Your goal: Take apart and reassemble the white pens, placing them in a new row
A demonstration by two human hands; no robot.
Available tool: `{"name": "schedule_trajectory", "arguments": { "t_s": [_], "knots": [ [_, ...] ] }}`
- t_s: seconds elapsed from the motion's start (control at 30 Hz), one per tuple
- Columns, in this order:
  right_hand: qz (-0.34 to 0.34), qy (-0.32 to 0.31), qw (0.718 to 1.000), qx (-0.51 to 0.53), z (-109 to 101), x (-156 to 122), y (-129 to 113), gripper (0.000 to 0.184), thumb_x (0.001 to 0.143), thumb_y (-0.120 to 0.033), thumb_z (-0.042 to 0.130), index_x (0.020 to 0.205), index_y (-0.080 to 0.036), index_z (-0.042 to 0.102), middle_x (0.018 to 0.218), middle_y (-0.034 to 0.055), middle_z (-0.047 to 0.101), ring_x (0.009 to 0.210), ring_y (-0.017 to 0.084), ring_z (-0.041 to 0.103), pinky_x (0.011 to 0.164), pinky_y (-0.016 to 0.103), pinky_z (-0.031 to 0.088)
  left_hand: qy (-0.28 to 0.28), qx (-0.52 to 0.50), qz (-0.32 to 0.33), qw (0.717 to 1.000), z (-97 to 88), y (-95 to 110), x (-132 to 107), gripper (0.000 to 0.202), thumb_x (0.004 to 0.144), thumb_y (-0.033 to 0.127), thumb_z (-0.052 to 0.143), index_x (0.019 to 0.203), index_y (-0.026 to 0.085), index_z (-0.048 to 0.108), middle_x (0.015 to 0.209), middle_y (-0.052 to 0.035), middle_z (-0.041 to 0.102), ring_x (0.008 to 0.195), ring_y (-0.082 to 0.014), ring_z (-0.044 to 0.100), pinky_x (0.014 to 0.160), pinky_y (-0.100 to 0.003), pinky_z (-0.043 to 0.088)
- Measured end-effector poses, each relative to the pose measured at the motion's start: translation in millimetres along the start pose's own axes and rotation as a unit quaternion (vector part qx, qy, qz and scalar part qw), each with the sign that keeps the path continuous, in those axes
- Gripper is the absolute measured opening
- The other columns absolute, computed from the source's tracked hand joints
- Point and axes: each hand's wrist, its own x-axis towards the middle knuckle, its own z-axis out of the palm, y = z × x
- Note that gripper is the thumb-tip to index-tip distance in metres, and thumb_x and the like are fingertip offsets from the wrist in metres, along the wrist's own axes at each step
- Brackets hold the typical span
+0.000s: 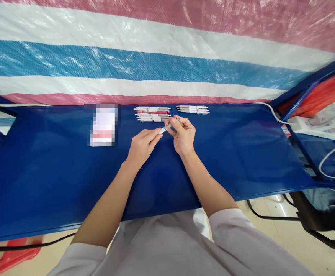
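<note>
A white and grey pen (165,129) is held between my two hands above the middle of the blue table. My left hand (143,145) pinches its white end, while the fingers of my right hand (183,134) close round the grey end. Just beyond my hands lies a group of several pens (152,110), white and grey with a red one among them. Farther right rests a smaller group of white and grey pens (192,110). My fingers partly cover the held pen.
On the left of the blue table (55,176) lies a blurred white rectangular object (103,126). A striped plastic sheet (156,53) hangs behind the table. At the right stand a white power strip (313,126) with a cable and a red bag (322,96).
</note>
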Motion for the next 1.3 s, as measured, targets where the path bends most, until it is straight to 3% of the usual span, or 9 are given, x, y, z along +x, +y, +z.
{"name": "schedule_trajectory", "arguments": {
  "t_s": [0.23,0.37,0.47,0.6,0.73,0.9,1.03,1.2,1.3],
  "knots": [
    [0.018,0.02,1.0,0.015,-1,1,2,0.022,0.069,-0.033,0.079,0.084,-0.023,0.067,0.083,-0.0025,0.075,0.086,0.016,0.074,0.078,0.029,0.062,0.019,0.002,-0.02,1.0,0.9,0,5,0.02,0.087,0.037,0.064,0.096,0.024,0.077,0.099,-0.0055,0.076,0.088,-0.0225,0.068,0.089,-0.035,0.051],
    [0.046,-0.005,0.998,0.033,-6,5,1,0.027,0.072,-0.04,0.077,0.093,-0.024,0.069,0.097,-0.0004,0.077,0.093,0.017,0.074,0.081,0.031,0.06,0.023,-0.055,-0.1,0.993,-0.8,3,7,0.025,0.087,0.039,0.064,0.101,0.02,0.072,0.092,-0.0048,0.076,0.083,-0.0203,0.071,0.084,-0.033,0.054],
    [0.055,-0.011,0.998,0.003,-8,6,-1,0.027,0.074,-0.044,0.074,0.091,-0.023,0.07,0.094,0.0013,0.077,0.092,0.017,0.074,0.078,0.03,0.06,0.052,-0.203,-0.169,0.963,-0.1,7,11,0.031,0.088,0.043,0.064,0.105,0.018,0.062,0.095,-0.0078,0.076,0.086,-0.0208,0.073,0.084,-0.034,0.056],
    [0.01,-0.042,0.993,-0.11,-9,2,-3,0.025,0.077,-0.045,0.071,0.084,-0.022,0.071,0.088,0.0017,0.075,0.091,0.017,0.072,0.075,0.027,0.059,0.09,-0.347,-0.196,0.913,4.2,14,18,0.032,0.087,0.045,0.065,0.101,0.02,0.051,0.103,-0.0098,0.075,0.107,-0.0237,0.069,0.09,-0.038,0.055],
    [-0.059,-0.093,0.966,-0.232,-11,-2,-4,0.023,0.075,-0.042,0.073,0.09,-0.024,0.073,0.094,-0.0002,0.075,0.089,0.015,0.071,0.078,0.025,0.057,0.117,-0.376,-0.212,0.894,9.9,21,18,0.033,0.088,0.046,0.064,0.104,0.023,0.048,0.112,-0.0094,0.073,0.119,-0.0242,0.063,0.093,-0.037,0.053],
    [-0.083,-0.126,0.948,-0.281,-16,1,0,0.025,0.074,-0.04,0.075,0.094,-0.025,0.073,0.093,-0.0013,0.076,0.088,0.016,0.071,0.078,0.025,0.057,0.119,-0.408,-0.217,0.879,13.7,25,13,0.033,0.088,0.047,0.064,0.104,0.023,0.048,0.118,-0.0089,0.071,0.123,-0.0239,0.06,0.095,-0.039,0.051],
    [-0.076,-0.11,0.96,-0.247,-19,5,4,0.027,0.071,-0.04,0.077,0.092,-0.024,0.074,0.091,-0.001,0.076,0.081,0.015,0.07,0.075,0.026,0.057,0.134,-0.453,-0.231,0.851,7.9,24,12,0.032,0.085,0.047,0.067,0.099,0.023,0.051,0.114,-0.0072,0.072,0.118,-0.0222,0.064,0.091,-0.034,0.052],
    [-0.027,-0.088,0.984,-0.15,-15,4,3,0.029,0.066,-0.04,0.081,0.086,-0.022,0.073,0.085,-0.0012,0.075,0.079,0.015,0.069,0.072,0.029,0.061,0.215,-0.499,-0.246,0.803,0.1,17,13,0.032,0.074,0.044,0.079,0.082,0.02,0.059,0.084,-0.0012,0.073,0.09,-0.0177,0.071,0.08,-0.029,0.054],
    [-0.004,-0.073,0.995,-0.063,-8,1,5,0.026,0.069,-0.04,0.079,0.085,-0.023,0.07,0.09,-0.0012,0.076,0.085,0.015,0.07,0.076,0.03,0.062,0.199,-0.493,-0.245,0.811,-0.9,13,11,0.029,0.073,0.043,0.079,0.081,0.02,0.064,0.085,-0.0014,0.072,0.088,-0.0174,0.07,0.078,-0.029,0.055]
  ]
}}
